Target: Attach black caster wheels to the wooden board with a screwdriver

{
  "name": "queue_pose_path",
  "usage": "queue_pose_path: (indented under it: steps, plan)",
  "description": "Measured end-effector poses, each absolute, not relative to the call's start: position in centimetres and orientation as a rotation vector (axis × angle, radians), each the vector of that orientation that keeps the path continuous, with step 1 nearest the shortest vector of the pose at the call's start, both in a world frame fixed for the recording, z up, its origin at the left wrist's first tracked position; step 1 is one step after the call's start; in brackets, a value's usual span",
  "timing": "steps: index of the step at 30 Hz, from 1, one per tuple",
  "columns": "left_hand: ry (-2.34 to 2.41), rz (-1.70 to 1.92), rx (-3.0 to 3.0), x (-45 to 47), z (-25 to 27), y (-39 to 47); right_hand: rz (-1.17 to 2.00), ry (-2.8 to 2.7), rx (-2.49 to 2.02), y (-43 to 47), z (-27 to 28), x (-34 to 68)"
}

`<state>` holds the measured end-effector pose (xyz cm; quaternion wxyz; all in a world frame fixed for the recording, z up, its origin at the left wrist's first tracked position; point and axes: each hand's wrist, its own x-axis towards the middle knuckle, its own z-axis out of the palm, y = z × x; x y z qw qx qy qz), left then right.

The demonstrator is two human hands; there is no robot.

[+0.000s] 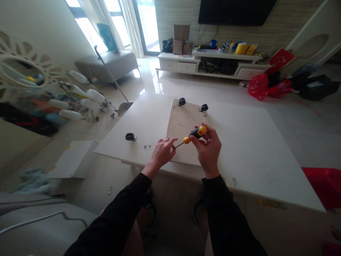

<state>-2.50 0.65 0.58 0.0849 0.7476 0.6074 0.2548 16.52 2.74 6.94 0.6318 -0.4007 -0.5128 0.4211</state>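
Note:
My right hand (210,152) is closed around the yellow and black handle of a screwdriver (196,133), whose shaft slants down to the left. My left hand (162,153) is at the tip, fingers bent together over the near left edge of a pale flat board (185,115). What those fingers pinch is too small and covered to make out. Two black casters, one at the far left corner (181,102) and one at the far right (204,107), stand on the board. Another black caster (130,137) lies on the white table (239,138), left of several small dark screws (147,146).
A white box (76,160) sits on the floor left of the table. Beyond are a grey bench (114,65) and a low TV cabinet (173,65) with boxes on top. Red bags (258,87) lie at the right, and a red object (323,185) stands by the table's near right corner.

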Motion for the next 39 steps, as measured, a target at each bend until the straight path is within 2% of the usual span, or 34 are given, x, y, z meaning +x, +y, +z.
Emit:
queue_pose_path:
  steps: [10, 26, 30, 35, 39]
  plan:
    - [1.778, 0.766, 2.207, -2.3, 0.7, 0.5, 0.822, -1.039, -1.046, 3.2, 6.8, 16.5]
    - [1.759, 0.652, 2.165, -2.0, 1.1, 0.3, 0.899, -1.185, -1.03, 2.9, 6.8, 16.6]
    - [1.755, 0.723, 2.135, -3.9, 1.3, 0.9, 0.896, -1.19, -1.015, 3.0, 6.6, 16.6]
    - [2.172, 0.95, 1.714, -8.6, 1.0, 2.6, 0.9, -1.19, -1.001, 2.9, 6.5, 16.7]
    - [2.593, 0.927, 1.281, -12.1, 0.1, 3.0, 0.886, -1.173, -1.017, 3.0, 6.6, 16.7]
